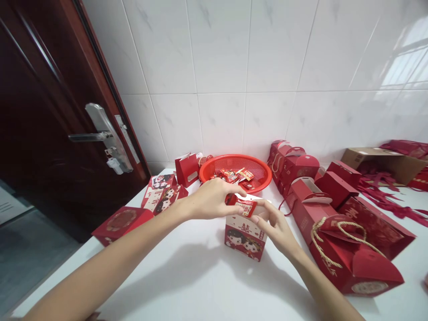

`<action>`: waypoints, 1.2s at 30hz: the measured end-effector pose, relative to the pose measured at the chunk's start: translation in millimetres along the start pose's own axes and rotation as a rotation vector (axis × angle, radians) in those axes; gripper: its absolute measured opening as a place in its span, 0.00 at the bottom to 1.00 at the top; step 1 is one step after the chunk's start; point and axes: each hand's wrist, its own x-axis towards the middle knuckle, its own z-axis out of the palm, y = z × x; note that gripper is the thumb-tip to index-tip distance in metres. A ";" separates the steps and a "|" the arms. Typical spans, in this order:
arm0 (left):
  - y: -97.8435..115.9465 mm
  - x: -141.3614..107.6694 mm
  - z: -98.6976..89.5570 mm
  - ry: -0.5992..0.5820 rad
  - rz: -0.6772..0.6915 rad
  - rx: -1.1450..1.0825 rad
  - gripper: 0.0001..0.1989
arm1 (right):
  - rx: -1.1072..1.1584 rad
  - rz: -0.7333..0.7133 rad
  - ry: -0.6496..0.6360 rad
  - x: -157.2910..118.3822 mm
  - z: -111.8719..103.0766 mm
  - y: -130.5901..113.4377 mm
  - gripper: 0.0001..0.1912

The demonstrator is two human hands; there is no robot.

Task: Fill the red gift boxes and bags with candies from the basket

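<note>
A small upright red-and-white gift box (pixel 245 240) with two cartoon figures printed on its front stands on the table before me. My left hand (pixel 219 199) pinches a small red candy packet (pixel 245 207) at the box's top opening. Fingers and thumb of my right hand (pixel 272 220) are closed around the upper right edge of the box, close to the packet. The inside of the box is hidden by my hands and the packet. Just behind sits a red plastic basket (pixel 264 180) holding several wrapped candies (pixel 230 175).
Several red gift boxes (pixel 351 249), some with rope handles, line the right side. Printed boxes (pixel 163 194), a flat-topped red box (pixel 122 223) and a small red bag (pixel 186 169) stand left. A cardboard carton (pixel 368 158) and red ribbons (pixel 391 196) lie far right. A dark door (pixel 50 89) stands left.
</note>
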 end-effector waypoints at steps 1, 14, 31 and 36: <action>0.4 -0.7 0.3 0.011 -0.004 0.019 0.17 | 0.029 0.009 -0.005 0.0 0.4 0.3 0.17; 12.5 20.6 -7.7 -0.160 0.109 0.037 0.10 | -0.007 -0.016 -0.008 -0.8 0.0 -3.4 0.14; 12.1 32.6 13.3 -0.094 -0.202 -0.774 0.11 | 0.036 0.001 -0.017 -0.9 0.1 -1.3 0.13; 10.4 33.1 14.7 -0.127 -0.250 -0.673 0.11 | 0.026 -0.006 -0.021 -0.6 0.5 -2.2 0.14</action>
